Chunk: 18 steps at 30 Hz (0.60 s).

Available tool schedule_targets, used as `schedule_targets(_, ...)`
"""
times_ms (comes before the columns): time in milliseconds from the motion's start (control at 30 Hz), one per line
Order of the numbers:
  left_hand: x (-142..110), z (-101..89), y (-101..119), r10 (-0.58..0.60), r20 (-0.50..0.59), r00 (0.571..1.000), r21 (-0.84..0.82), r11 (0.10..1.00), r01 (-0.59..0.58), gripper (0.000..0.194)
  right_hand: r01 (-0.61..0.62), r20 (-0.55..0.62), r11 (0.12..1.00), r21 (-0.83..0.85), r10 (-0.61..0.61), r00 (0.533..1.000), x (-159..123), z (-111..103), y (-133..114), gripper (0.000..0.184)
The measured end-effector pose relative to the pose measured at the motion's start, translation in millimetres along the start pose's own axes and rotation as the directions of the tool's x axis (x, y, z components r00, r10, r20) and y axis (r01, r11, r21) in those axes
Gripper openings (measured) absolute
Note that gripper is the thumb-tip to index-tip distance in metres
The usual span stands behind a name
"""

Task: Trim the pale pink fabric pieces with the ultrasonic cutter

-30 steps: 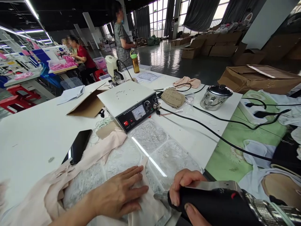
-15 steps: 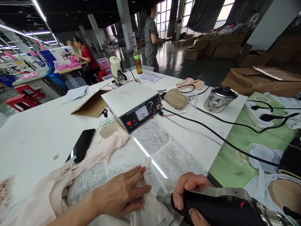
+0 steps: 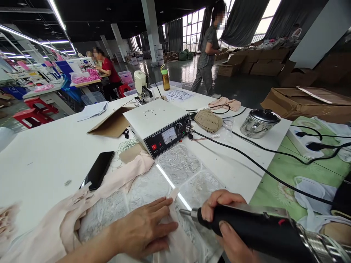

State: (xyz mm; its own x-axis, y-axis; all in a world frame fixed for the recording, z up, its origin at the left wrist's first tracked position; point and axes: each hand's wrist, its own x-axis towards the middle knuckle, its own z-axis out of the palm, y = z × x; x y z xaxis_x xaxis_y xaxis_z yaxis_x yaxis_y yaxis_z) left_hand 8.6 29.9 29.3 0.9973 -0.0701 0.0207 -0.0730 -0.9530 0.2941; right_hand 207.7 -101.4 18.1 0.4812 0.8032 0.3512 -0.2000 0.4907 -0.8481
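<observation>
**Grip of the right hand [image 3: 225, 199] wrapped round a black cylindrical handheld tool [image 3: 255, 228]; left hand [image 3: 144, 228] laid on a thin pale pink fabric strip [image 3: 179, 235]**

The right fingers and thumb curl about the front of the tool, whose slim silver metal tip [image 3: 185, 212] points at the strip, just beside it; whether the tip touches anything below cannot be told. The left grip is spread, palm down, fingertips resting on the strip.

The strip lies toward the near edge of the white tabletop [image 3: 49, 153], over glossy, grey-mottled sheeting with rounded panels [image 3: 200, 186]. A long, crumpled length of pale pink fabric [image 3: 52, 226] runs from the near left corner up toward a white box-shaped control unit with a black front panel [image 3: 153, 113]. A flat black smartphone [image 3: 98, 170] lies beside that length, on its left.

From the unit's panel, a thick black cable [image 3: 241, 153] crosses the right edge of the tabletop. A lidded, shiny steel cup [image 3: 255, 126] stands near the far right corner, and an amber bottle with a green lid [image 3: 166, 80] stands at the far edge. Between the cup and the unit lie brown card pieces with handwriting [image 3: 208, 120].
</observation>
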Motion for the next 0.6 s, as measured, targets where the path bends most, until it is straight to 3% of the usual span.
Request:
schedule_targets(233, -2.2, 6.5, -1.5, 0.003, -0.033, 0.999, 0.006, 1.0, -0.003, 0.039, 0.04, 0.005, 0.999, 0.006, -0.04, 0.999, 20.1, 2.1, 34.2, 0.021)
schedule_targets(600, -3.5, 6.8, -4.1, 0.057, -0.071, 0.996, 0.0, 0.998, -0.057, 0.038, 0.065, 0.02, 0.997, -0.029, -0.064, 0.998, 23.9, 1.8, 35.7, 0.018)
